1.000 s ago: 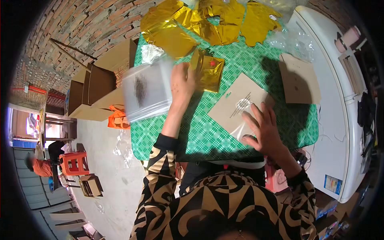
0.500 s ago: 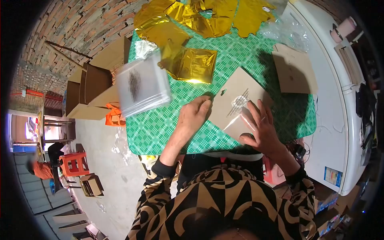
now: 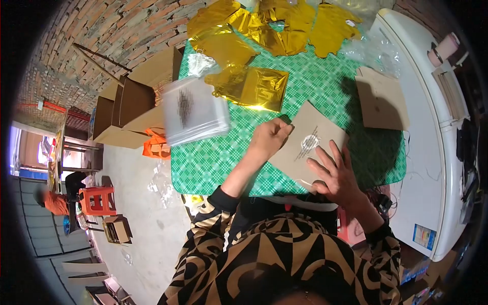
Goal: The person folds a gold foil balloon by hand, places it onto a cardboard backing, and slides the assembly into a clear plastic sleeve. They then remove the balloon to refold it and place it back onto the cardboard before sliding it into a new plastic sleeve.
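A flat brown cardboard piece [image 3: 321, 122], with dark print lines and a small coil of white string on it, lies slanted on the green checked table. Glare along its lower edge looks like clear plastic film over it. My left hand [image 3: 268, 140] pinches its upper left edge between thumb and curled fingers. Over its lower right part rests my right hand [image 3: 336, 175], fingers stretched and spread, the thumb near the bottom corner. Just beyond my left hand lies a folded gold foil sheet [image 3: 272, 89]. The stack of clear plastic bags [image 3: 203, 112] is to its left.
Gold foil pieces [image 3: 284, 30] cover the table's far side. More brown card [image 3: 384, 101] lies on the right, by a white fridge [image 3: 412, 152]. Open cardboard boxes [image 3: 137, 101] stand left of the table. Farther left, a person in orange [image 3: 55, 202] is near a red stool [image 3: 98, 201].
My left hand has moved up along the card's left edge and now pinches it, covering the hanging hole. My right hand has slid slightly down. The whole view has shifted right.
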A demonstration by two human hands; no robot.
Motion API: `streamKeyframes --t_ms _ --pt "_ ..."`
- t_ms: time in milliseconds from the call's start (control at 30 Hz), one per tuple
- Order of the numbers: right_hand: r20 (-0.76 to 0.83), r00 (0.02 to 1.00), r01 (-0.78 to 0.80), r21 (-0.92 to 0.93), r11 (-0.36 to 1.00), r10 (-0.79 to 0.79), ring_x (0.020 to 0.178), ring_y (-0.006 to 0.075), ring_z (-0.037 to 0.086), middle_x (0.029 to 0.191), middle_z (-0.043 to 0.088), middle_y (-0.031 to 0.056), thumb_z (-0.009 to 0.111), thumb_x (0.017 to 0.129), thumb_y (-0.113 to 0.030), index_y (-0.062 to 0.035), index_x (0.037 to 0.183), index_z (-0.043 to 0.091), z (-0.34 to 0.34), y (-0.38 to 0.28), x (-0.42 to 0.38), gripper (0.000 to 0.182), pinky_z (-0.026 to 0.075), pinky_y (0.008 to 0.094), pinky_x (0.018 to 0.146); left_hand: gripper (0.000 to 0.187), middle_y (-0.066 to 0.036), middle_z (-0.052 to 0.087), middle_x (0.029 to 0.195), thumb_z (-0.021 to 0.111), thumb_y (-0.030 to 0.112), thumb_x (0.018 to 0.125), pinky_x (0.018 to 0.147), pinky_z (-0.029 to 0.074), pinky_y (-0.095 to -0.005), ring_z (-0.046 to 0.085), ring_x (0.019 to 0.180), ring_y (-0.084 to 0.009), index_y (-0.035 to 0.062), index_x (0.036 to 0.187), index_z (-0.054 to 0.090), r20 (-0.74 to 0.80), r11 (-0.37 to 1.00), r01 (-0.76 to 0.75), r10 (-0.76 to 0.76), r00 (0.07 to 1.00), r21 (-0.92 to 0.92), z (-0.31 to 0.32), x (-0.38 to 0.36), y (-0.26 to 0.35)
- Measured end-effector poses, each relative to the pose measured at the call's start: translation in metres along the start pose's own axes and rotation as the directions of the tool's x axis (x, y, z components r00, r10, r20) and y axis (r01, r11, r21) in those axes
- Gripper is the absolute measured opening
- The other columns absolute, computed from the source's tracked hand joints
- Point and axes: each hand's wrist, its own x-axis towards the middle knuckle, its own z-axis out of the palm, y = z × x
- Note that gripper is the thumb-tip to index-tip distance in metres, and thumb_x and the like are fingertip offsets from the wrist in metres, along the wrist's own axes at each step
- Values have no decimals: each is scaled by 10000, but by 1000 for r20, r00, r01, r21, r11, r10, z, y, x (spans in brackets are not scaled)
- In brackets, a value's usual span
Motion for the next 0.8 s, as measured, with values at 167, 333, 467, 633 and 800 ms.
streamKeyframes --t_ms 167,333,467,633,800 --pt "6 1000 3 19 1000 -3 1441 453 382 1498 528 165 706 878 -401 -111 1336 698 2 1 -3 543 258 688 1190 264 -18 655 744 642 216 1061 626 480 -295 580 681 -92 -3 917 668 -28 994 47 -50 998 -97 2 -10 -12" --pt "35 999 21 16 1000 -21 1441 437 396 1482 553 161 684 906 -446 -131 1337 703 -3 1 -3 534 237 697 1201 287 2 610 719 626 217 1075 637 473 -296 530 681 -85 -4 891 635 -95 997 71 -73 993 -27 -2 -26 2" --pt "52 999 15 23 1000 -16 1450 421 393 1489 552 144 678 904 -453 -155 1333 707 -4 1 -5 522 231 720 1192 273 -54 611 696 623 222 1073 641 486 -321 540 662 -114 0 916 637 -196 996 50 -35 980 71 2 -34 2" --pt "93 996 8 35 999 -11 1458 410 383 1513 534 123 686 894 -445 -188 1352 695 -3 3 -9 526 240 750 1174 253 -150 640 702 624 221 1061 621 500 -367 606 612 -233 2 934 634 -213 993 -6 30 977 115 -1 -44 2" --pt "101 995 22 46 999 -27 1463 409 378 1525 523 118 715 873 -431 -196 1365 684 -3 4 -10 546 258 764 1156 237 -196 658 691 620 225 1060 579 502 -467 659 649 -425 24 937 595 -234 961 -63 129 964 270 -3 -50 -1"
